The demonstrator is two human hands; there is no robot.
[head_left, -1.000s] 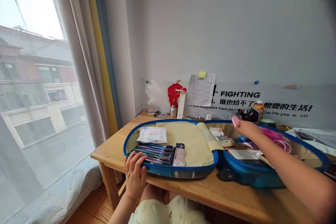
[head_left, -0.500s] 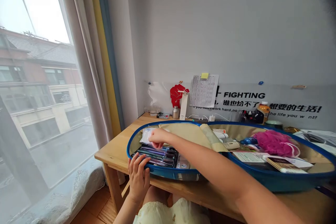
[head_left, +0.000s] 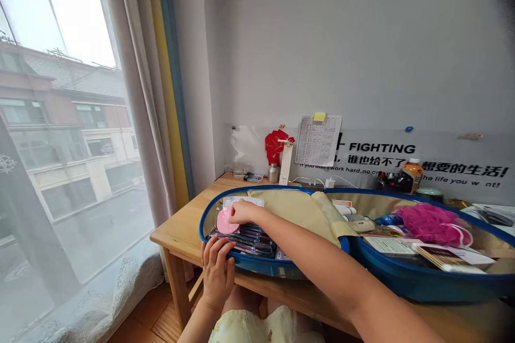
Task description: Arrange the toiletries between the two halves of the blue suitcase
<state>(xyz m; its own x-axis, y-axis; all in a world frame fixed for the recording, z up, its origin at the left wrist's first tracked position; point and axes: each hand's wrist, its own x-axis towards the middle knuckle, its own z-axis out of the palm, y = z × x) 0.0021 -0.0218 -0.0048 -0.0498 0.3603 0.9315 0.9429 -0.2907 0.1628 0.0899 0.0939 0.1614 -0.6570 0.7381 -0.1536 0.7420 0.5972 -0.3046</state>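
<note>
Right grip [head_left: 243,212] clenched on a pink pad [head_left: 224,221], low over dark packs [head_left: 253,239] and just beside a white packet [head_left: 242,201], all inside the window-side half of an open blue suitcase [head_left: 273,265] on the counter [head_left: 181,230]. Left grip [head_left: 217,273] curled over the suitcase's near rim, clasping it. Pink loofah [head_left: 432,224] in the other half.

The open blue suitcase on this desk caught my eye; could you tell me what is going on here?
A seated person is working over an open blue suitcase on a wooden table. Their right hand holds a small pink oval item against a stack of plastic-wrapped packs in the suitcase's nearer half. Their left hand sits at that half's front rim, fingers curled over it. A pink mesh bath puff lies in the other half.
</note>
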